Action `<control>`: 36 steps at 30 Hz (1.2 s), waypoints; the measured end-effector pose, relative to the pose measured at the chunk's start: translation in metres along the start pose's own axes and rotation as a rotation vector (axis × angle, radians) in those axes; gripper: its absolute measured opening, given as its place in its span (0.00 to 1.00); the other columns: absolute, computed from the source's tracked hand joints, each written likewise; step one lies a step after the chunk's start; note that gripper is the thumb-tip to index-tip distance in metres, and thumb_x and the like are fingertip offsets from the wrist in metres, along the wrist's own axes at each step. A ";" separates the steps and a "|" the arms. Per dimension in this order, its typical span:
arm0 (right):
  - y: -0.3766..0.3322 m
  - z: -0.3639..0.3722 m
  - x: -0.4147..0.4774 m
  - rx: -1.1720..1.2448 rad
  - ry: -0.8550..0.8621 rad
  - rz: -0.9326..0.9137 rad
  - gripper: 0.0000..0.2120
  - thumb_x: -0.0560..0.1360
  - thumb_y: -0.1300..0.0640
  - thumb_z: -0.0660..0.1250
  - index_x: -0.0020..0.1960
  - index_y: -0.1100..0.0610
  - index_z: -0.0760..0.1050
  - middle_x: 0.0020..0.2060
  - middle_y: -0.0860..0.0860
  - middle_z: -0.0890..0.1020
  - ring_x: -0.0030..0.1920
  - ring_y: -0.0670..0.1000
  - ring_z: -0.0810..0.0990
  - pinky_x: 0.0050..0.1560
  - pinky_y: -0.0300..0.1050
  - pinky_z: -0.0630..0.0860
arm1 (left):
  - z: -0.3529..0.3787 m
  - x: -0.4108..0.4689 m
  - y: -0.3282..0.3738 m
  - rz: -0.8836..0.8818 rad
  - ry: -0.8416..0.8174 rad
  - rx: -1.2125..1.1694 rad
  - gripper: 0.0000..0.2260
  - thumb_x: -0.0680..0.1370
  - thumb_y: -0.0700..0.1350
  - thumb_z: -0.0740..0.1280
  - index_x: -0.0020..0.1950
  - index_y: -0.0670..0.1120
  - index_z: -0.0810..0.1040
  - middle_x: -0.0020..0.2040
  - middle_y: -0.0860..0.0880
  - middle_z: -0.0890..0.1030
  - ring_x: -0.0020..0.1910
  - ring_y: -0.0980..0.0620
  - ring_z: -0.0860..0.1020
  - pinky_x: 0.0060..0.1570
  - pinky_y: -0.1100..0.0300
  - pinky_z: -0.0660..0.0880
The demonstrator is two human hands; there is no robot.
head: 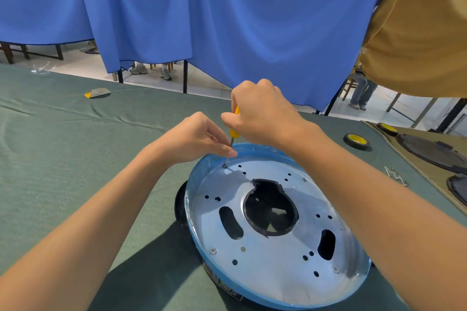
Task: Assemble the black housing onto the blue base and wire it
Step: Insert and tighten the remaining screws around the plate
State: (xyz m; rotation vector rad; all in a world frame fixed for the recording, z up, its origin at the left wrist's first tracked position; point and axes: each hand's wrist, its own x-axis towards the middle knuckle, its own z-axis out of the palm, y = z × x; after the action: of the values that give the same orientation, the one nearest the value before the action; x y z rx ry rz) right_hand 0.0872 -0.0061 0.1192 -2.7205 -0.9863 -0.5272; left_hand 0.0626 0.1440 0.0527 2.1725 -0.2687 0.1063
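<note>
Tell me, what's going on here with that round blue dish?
A person is screwing the blue base down onto the black housing beneath it. The right hand grips a yellow-handled screwdriver, its tip on a screw near the far rim, while the left hand pinches the shaft to steady it. Three other screws look already in place.
</note>
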 end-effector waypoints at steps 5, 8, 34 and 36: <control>-0.003 -0.008 0.003 0.033 -0.109 0.006 0.13 0.76 0.46 0.65 0.49 0.56 0.71 0.40 0.52 0.71 0.47 0.58 0.72 0.39 0.49 0.68 | 0.005 0.001 -0.007 0.098 0.078 0.032 0.06 0.70 0.43 0.78 0.37 0.42 0.85 0.41 0.46 0.83 0.47 0.44 0.78 0.55 0.47 0.74; -0.002 -0.017 0.006 0.082 -0.213 -0.148 0.14 0.74 0.51 0.68 0.57 0.55 0.72 0.48 0.49 0.76 0.51 0.52 0.72 0.47 0.47 0.73 | 0.004 0.001 -0.012 0.146 0.063 0.027 0.06 0.72 0.40 0.76 0.39 0.37 0.85 0.41 0.44 0.83 0.47 0.48 0.78 0.55 0.53 0.74; -0.018 -0.021 0.022 -0.104 -0.264 -0.120 0.13 0.73 0.55 0.70 0.35 0.53 0.67 0.37 0.50 0.70 0.41 0.56 0.76 0.32 0.45 0.69 | 0.001 0.000 -0.009 0.114 -0.059 0.193 0.05 0.74 0.43 0.75 0.40 0.43 0.86 0.43 0.54 0.81 0.45 0.64 0.76 0.50 0.70 0.69; -0.018 -0.017 0.022 -0.143 -0.222 -0.083 0.14 0.74 0.58 0.66 0.34 0.54 0.63 0.36 0.51 0.67 0.34 0.54 0.71 0.31 0.45 0.66 | 0.002 -0.001 -0.007 0.083 -0.048 0.209 0.04 0.74 0.45 0.75 0.40 0.46 0.87 0.45 0.58 0.80 0.47 0.62 0.76 0.49 0.67 0.69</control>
State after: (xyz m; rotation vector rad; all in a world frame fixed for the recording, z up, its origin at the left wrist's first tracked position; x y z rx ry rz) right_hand 0.0863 0.0151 0.1449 -2.9248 -1.1601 -0.3243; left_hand 0.0636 0.1469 0.0456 2.3732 -0.3907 0.1347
